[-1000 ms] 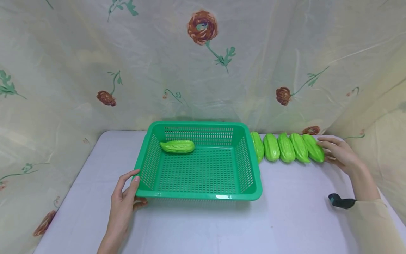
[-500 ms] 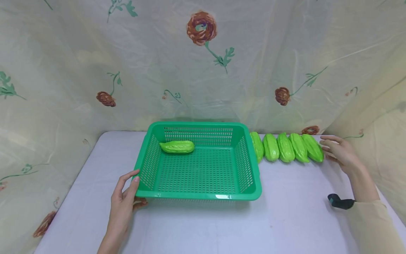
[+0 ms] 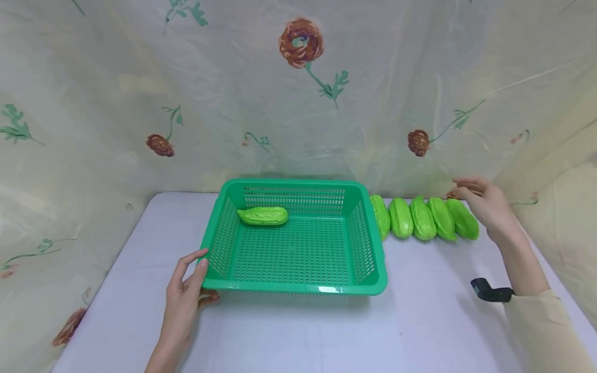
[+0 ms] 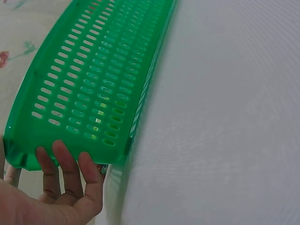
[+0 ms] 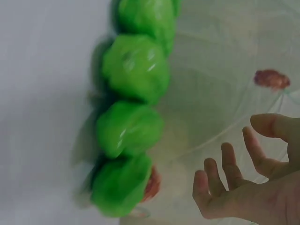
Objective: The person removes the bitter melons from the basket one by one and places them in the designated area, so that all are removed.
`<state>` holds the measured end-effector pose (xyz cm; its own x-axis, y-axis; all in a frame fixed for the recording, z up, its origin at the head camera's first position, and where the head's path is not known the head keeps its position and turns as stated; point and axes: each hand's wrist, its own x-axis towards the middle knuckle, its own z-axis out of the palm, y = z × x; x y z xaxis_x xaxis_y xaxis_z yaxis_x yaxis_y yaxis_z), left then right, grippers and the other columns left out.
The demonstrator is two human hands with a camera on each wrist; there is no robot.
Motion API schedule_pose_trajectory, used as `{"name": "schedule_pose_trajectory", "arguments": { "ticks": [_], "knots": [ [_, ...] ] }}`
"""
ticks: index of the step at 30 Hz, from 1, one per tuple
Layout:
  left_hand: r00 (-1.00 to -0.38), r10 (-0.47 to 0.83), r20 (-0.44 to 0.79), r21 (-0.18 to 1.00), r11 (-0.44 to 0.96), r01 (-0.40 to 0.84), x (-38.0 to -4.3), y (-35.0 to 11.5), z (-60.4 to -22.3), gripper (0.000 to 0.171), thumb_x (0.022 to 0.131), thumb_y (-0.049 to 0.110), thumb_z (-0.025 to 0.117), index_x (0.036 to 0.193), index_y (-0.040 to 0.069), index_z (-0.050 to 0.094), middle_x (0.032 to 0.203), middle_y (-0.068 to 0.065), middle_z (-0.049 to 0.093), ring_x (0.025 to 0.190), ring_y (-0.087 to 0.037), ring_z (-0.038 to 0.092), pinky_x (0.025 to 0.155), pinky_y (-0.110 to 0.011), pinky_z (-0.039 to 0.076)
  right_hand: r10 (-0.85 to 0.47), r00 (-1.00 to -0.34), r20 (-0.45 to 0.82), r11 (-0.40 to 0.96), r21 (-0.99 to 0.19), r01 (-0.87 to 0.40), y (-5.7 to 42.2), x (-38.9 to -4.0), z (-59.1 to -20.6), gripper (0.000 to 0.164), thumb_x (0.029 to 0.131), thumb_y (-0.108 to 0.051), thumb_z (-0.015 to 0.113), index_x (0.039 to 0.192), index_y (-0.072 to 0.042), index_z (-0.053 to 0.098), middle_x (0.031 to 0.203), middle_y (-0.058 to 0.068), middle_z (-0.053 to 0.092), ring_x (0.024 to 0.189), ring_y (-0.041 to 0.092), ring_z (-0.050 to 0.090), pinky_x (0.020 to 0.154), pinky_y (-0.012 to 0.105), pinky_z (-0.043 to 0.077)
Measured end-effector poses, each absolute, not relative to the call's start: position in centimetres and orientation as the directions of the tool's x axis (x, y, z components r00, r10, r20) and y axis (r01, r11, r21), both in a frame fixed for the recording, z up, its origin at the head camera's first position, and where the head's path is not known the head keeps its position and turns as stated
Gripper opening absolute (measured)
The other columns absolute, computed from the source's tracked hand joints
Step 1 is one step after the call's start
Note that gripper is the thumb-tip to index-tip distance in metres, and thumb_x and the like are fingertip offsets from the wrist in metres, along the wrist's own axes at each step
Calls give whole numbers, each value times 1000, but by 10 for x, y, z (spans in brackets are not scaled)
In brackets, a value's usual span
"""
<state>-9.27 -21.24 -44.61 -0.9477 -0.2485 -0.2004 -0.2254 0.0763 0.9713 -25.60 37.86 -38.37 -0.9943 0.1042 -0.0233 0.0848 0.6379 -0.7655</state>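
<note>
My left hand grips the near left corner of a green plastic basket, thumb on the rim and fingers below. In the left wrist view the fingertips press against the basket's slotted wall. Inside the basket, by its far left corner, lies one light green bitter melon. A row of several bitter melons lies to the right of the basket. Above the rightmost bitter melon hovers my right hand, holding nothing. Its fingers are loosely bent and apart from the melons in the right wrist view.
A white cloth covers the table. Behind it and at both sides hangs a pale flowered curtain. The row's leftmost bitter melon is partly hidden by the basket's right rim. A black wrist camera sticks out from the right sleeve.
My right hand has risen from beside the rightmost bitter melon and moved slightly left, above it. The left hand, the basket and the melons stay as they were.
</note>
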Motion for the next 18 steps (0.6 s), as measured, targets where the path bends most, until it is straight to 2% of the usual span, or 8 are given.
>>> {"name": "schedule_pose_trajectory", "arguments": {
  "ticks": [2, 4, 6, 9, 13, 18],
  "knots": [
    [-948, -247, -201, 971, 78, -226, -93, -212, -446, 43, 111, 53, 55, 150, 37, 53, 83, 11, 73, 71, -13, 67, 74, -30, 64, 63, -998, -6, 630, -776, 44, 369, -256, -377, 49, 114, -43, 49, 151, -11, 52, 146, 9, 56, 119, 8, 60, 104, 29, 51],
    [-949, -245, -198, 972, 80, -223, -93, -213, -446, 43, 111, 53, 55, 150, 37, 53, 83, 11, 73, 71, -14, 67, 74, -30, 64, 25, -1000, 4, 614, -789, 12, 359, -256, -371, 44, 114, -43, 51, 148, -15, 54, 139, -9, 55, 107, -9, 54, 89, 13, 48],
    [-950, -244, -193, 972, 83, -219, -94, -213, -446, 42, 111, 53, 54, 150, 37, 52, 83, 10, 73, 71, -14, 68, 74, -30, 64, -3, -1000, -2, 591, -806, 0, 348, -254, -364, 41, 113, -44, 53, 146, -21, 56, 132, -21, 52, 108, -13, 52, 87, 8, 48],
    [-952, -242, -187, 974, 84, -212, -94, -213, -446, 42, 112, 53, 54, 151, 36, 52, 83, 10, 74, 71, -14, 68, 74, -30, 64, -50, -999, -10, 561, -828, -20, 332, -252, -354, 37, 113, -45, 54, 145, -26, 56, 127, -31, 52, 114, -14, 49, 90, 8, 48],
    [-952, -243, -186, 974, 80, -211, -93, -213, -446, 42, 112, 52, 54, 151, 36, 53, 82, 10, 74, 71, -14, 68, 74, -30, 64, -115, -993, -15, 547, -835, -51, 311, -251, -345, 45, 114, -43, 53, 152, -20, 52, 127, -32, 54, 119, -12, 50, 93, 10, 49],
    [-951, -245, -190, 973, 79, -215, -92, -212, -447, 42, 112, 52, 54, 150, 36, 53, 82, 10, 74, 71, -14, 68, 74, -30, 64, -169, -985, -26, 554, -829, -73, 286, -249, -334, 55, 113, -45, 54, 157, -12, 48, 143, -15, 57, 124, -8, 50, 94, 11, 50]
  ]
}}
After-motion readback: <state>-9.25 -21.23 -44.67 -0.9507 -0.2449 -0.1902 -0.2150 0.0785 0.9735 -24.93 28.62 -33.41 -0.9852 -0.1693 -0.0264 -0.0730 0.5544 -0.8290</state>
